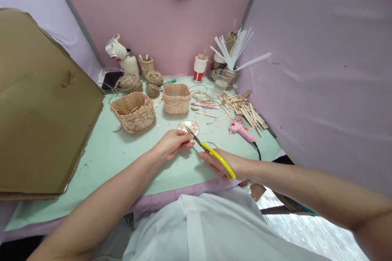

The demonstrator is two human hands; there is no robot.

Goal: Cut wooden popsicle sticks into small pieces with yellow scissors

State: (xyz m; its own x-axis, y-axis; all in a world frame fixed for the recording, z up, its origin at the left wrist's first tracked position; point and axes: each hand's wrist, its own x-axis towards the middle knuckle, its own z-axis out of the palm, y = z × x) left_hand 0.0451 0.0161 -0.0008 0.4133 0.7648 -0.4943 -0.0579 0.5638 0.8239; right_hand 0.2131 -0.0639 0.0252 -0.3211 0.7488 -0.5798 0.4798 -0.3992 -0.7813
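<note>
My right hand (221, 164) grips yellow-handled scissors (216, 154), whose dark blades point up and left, slightly apart at the tips. My left hand (175, 143) is closed in a pinch right beside the blades. A small pale piece (192, 140) shows at its fingertips, mostly hidden by the fingers, and looks like thin wood. Just beyond the fingertips lies a round white dish (192, 124) with wood scraps in it. Two wooden baskets stand behind my hands: a squarish basket (177, 106), and a wider basket (134, 120) holding wood pieces.
A pink glue gun (241, 129) lies at the right, near a heap of wooden sticks (245, 108). Twine balls (130, 83), a paper cup (200, 68), a clear cup (221, 83) and white glue sticks (235, 49) line the back. Cardboard (43, 106) stands at the left.
</note>
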